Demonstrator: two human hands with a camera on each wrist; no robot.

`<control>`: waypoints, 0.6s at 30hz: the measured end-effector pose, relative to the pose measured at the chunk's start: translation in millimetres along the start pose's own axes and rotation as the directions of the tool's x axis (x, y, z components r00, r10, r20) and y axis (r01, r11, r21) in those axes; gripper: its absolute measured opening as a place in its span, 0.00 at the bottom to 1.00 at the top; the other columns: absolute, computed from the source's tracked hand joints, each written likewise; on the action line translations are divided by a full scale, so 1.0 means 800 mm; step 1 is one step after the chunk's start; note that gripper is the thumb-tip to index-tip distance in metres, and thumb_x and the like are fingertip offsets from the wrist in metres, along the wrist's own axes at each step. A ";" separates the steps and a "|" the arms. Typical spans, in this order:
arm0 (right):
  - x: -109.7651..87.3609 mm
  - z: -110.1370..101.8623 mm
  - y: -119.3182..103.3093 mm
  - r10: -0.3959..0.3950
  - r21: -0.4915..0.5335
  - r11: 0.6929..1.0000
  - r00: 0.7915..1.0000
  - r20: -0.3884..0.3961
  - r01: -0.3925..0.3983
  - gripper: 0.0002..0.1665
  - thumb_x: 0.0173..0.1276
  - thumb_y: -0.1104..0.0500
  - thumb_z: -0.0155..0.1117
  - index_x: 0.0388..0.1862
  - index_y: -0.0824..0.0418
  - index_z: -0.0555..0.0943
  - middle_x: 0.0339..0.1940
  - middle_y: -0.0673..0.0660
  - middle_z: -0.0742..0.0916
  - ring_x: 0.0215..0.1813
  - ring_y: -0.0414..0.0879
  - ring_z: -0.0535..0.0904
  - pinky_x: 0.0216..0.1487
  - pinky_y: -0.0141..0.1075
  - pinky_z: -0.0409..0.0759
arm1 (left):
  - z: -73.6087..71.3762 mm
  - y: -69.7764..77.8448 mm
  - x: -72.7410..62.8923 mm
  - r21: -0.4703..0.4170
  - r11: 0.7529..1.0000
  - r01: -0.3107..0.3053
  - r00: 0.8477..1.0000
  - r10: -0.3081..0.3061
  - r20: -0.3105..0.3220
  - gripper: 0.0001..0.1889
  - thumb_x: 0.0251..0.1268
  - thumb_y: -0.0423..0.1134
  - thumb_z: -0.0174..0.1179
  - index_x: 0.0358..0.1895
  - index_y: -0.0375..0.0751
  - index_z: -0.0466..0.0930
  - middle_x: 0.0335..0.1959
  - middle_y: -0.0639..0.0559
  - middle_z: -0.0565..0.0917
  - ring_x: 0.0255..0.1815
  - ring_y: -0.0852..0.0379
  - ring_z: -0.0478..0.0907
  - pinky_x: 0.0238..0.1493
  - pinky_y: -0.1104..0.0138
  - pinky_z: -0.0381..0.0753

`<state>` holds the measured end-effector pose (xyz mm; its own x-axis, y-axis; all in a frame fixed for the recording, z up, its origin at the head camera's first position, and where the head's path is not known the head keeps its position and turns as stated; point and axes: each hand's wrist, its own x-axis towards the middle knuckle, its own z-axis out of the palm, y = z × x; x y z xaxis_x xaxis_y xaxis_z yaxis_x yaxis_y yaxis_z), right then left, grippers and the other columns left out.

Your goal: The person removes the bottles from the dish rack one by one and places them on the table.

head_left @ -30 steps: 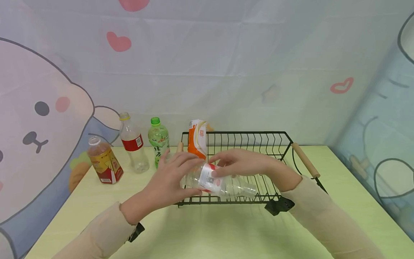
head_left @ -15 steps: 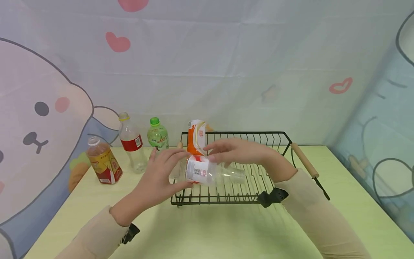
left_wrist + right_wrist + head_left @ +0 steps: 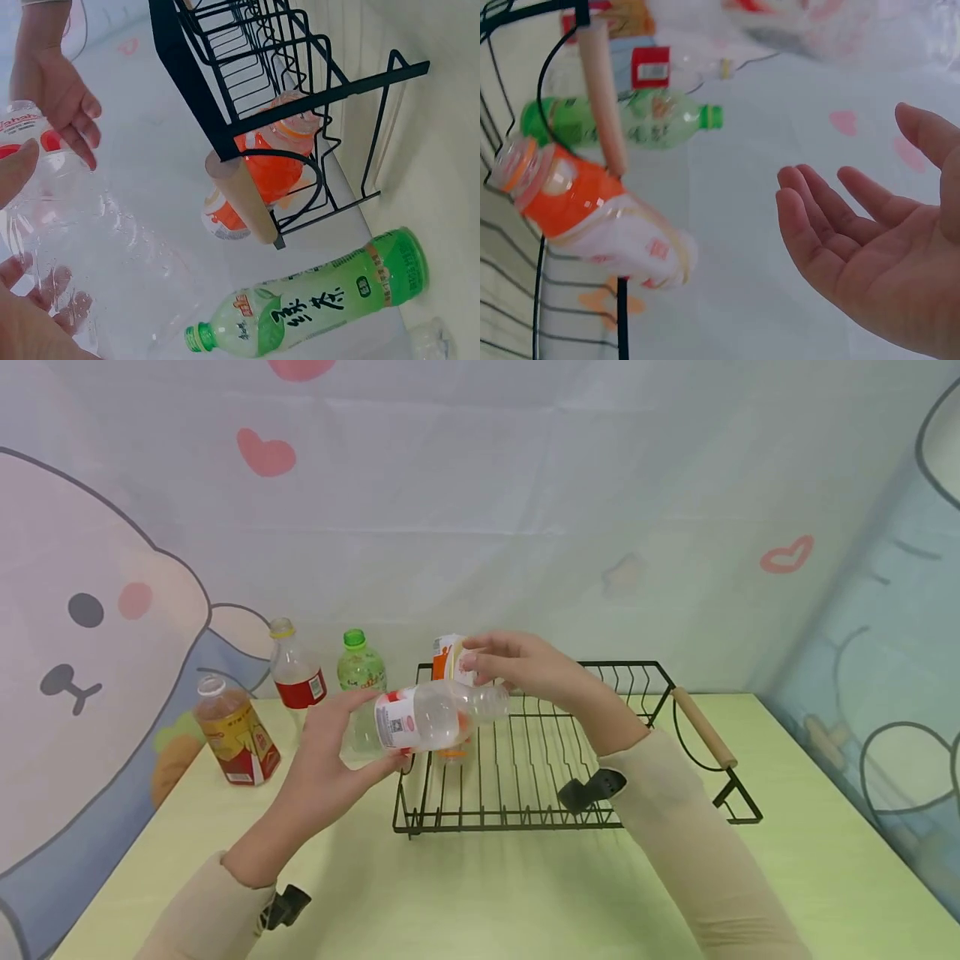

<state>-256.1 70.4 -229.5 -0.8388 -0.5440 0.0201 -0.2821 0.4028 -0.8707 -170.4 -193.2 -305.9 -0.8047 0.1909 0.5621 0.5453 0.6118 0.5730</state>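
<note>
My left hand (image 3: 326,743) grips a clear plastic bottle (image 3: 435,714) with a white and red label, fingers and thumb round its base end. The bottle lies nearly level above the rack's left side, its neck toward the right and slightly raised. Just above and beyond the neck is my right hand (image 3: 536,672), its fingers loosely bent around nothing. In the right wrist view that hand (image 3: 877,232) is apart from the bottle. Partly hidden behind the held bottle, an orange and white bottle (image 3: 622,232) leans neck-down inside the black wire rack (image 3: 487,829).
Left of the rack stand a green tea bottle (image 3: 362,668), a clear bottle with a red label (image 3: 302,692) and a yellow and red drink bottle (image 3: 237,731). The rack has a wooden handle (image 3: 703,727) on its right. A patterned cloth hangs behind the table.
The clear bottle has moved left and up in my left hand, its neck turning from slightly downward to slightly upward. My right hand has come off its label and shifted up and left.
</note>
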 end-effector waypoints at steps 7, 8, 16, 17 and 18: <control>0.027 -0.002 0.021 0.003 -0.014 1.000 0.996 -0.092 -0.005 0.35 0.71 0.45 0.58 0.73 0.55 0.64 0.63 0.56 0.79 0.57 0.50 0.78 0.50 0.42 0.80 | -0.011 -0.011 -0.009 -0.048 0.991 0.124 0.990 -0.127 -0.061 0.37 0.50 0.33 0.73 0.64 0.41 0.65 0.61 0.46 0.70 0.62 0.45 0.65 0.59 0.41 0.67; 0.030 -0.002 0.024 0.006 -0.008 1.000 0.995 -0.100 -0.007 0.35 0.71 0.45 0.58 0.73 0.55 0.63 0.63 0.56 0.79 0.58 0.50 0.78 0.50 0.42 0.80 | -0.012 -0.014 -0.011 -0.058 0.988 0.140 0.987 -0.144 -0.066 0.36 0.51 0.33 0.72 0.64 0.40 0.65 0.61 0.46 0.70 0.63 0.45 0.65 0.60 0.40 0.66; 0.055 0.004 0.042 0.054 0.051 0.998 0.985 -0.167 -0.046 0.37 0.71 0.45 0.59 0.74 0.55 0.62 0.62 0.57 0.79 0.58 0.50 0.78 0.52 0.43 0.79 | -0.021 -0.028 -0.022 -0.137 0.943 0.304 0.943 -0.318 -0.095 0.38 0.54 0.37 0.71 0.66 0.37 0.60 0.62 0.41 0.68 0.64 0.43 0.62 0.61 0.38 0.62; 0.057 0.005 0.044 0.057 0.057 0.997 0.983 -0.173 -0.048 0.37 0.70 0.45 0.59 0.74 0.55 0.62 0.62 0.57 0.79 0.58 0.50 0.78 0.52 0.43 0.79 | -0.022 -0.030 -0.023 -0.148 0.936 0.319 0.936 -0.336 -0.102 0.38 0.54 0.37 0.71 0.66 0.36 0.59 0.62 0.41 0.68 0.65 0.43 0.61 0.61 0.37 0.61; 0.059 0.007 0.047 0.062 0.066 0.997 0.982 -0.177 -0.051 0.37 0.70 0.46 0.59 0.74 0.55 0.62 0.62 0.57 0.79 0.57 0.50 0.78 0.53 0.44 0.79 | -0.023 -0.032 -0.024 -0.155 0.930 0.333 0.930 -0.351 -0.110 0.38 0.54 0.38 0.71 0.66 0.36 0.59 0.63 0.41 0.67 0.66 0.42 0.60 0.62 0.37 0.59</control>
<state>-304.0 55.7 -263.8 -0.9239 -0.3789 0.0532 -0.2079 0.3805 -0.9011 -164.3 -226.5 -320.3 -0.9138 -0.1219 0.3875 0.2760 0.5136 0.8124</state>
